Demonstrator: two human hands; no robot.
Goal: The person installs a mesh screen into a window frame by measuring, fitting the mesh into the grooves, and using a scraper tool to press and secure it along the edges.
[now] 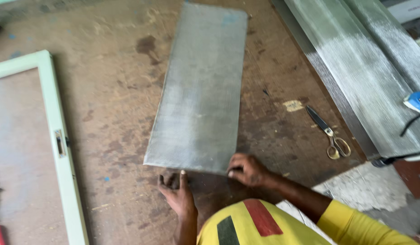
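My left hand lies spread, palm down, on the worn wooden table, its fingertips just touching the near edge of the grey mesh sheet. My right hand presses curled fingers onto the sheet's near right corner, gripping nothing; scissors lie well apart to the right.

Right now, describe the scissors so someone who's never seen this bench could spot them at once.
Start at the worn brown workbench and go right of the cut grey mesh panel that both hands touch. The scissors lie closed on bare wood beside the large roll of mesh. Dark blades and brass-coloured loop handles set them apart.
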